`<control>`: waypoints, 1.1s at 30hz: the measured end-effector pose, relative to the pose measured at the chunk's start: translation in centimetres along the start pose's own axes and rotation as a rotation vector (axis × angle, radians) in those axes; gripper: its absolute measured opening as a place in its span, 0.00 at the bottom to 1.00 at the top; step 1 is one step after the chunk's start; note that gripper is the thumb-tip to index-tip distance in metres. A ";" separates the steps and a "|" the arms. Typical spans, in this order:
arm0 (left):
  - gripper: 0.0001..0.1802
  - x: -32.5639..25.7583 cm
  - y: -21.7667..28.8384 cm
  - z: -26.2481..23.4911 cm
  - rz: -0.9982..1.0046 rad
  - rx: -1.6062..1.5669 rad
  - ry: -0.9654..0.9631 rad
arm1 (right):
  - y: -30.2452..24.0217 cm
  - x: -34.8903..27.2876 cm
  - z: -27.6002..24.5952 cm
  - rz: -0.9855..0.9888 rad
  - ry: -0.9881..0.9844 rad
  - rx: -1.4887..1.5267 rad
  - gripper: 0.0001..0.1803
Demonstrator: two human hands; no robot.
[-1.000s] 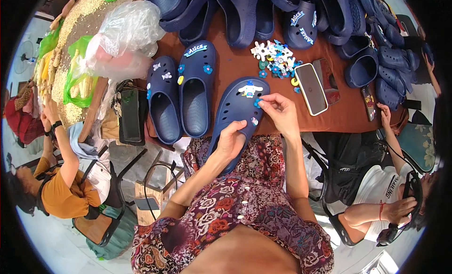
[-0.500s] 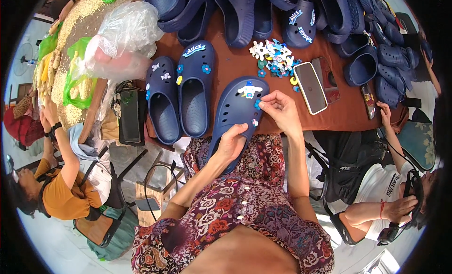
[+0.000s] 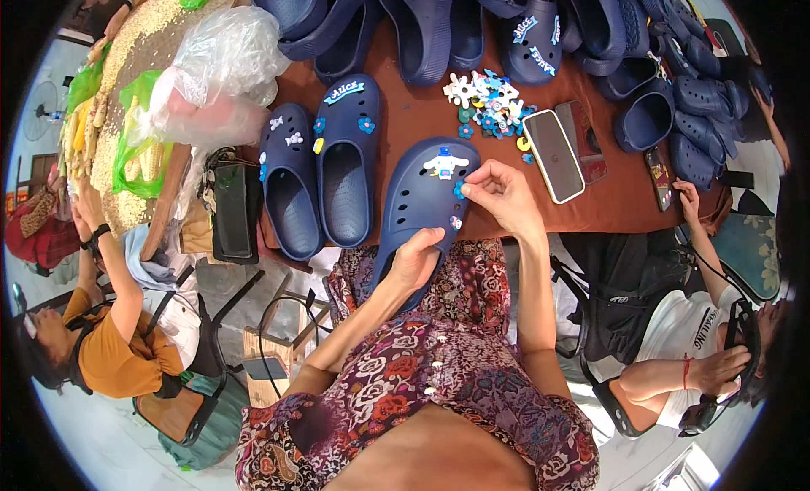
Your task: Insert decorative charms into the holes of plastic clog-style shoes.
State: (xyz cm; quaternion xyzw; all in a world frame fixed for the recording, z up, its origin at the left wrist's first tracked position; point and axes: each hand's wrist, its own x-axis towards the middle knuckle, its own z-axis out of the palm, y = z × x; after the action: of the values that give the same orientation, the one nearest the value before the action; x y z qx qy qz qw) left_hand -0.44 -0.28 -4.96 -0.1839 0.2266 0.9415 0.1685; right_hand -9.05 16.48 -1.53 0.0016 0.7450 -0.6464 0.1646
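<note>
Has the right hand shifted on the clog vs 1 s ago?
No. The right hand still pinches at the navy clog's right edge, same spot relative to the white phone on the table.

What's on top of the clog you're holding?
A white cartoon charm sits on the clog; the right hand pinches a blue charm, partly hidden by fingers.

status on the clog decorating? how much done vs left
Done: a pair of dark blue foam clogs on the brown table already carries charms. In hand: the left hand grips the heel of a third dark blue clog, which bears a white figure charm, while the right hand pinches a small blue charm at its edge. Left: a pile of loose charms and many bare clogs.
</note>
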 end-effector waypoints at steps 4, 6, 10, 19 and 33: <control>0.18 0.1 -0.1 -0.2 -0.013 0.020 0.014 | -0.1 0.0 -0.1 -0.002 -0.014 -0.004 0.07; 0.18 -0.1 -0.2 -0.4 -0.021 0.042 0.009 | -0.1 0.0 -0.1 0.000 -0.013 -0.010 0.07; 0.21 0.2 -0.5 -1.4 -0.024 0.108 -0.024 | -0.4 -0.1 0.0 0.008 0.022 -0.071 0.07; 0.21 0.5 1.0 -0.6 -0.061 -0.010 -0.032 | 0.7 0.1 1.6 -0.042 0.158 -0.084 0.16; 0.26 0.1 1.3 0.2 -0.044 -0.025 -0.035 | 2.7 0.8 0.5 -0.007 0.021 0.114 0.41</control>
State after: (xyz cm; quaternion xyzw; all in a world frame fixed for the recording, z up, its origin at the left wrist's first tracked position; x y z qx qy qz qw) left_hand -1.13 -1.29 -4.39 -0.1745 0.2079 0.9433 0.1909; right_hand -9.13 16.23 -4.42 0.0152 0.7089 -0.6882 0.1540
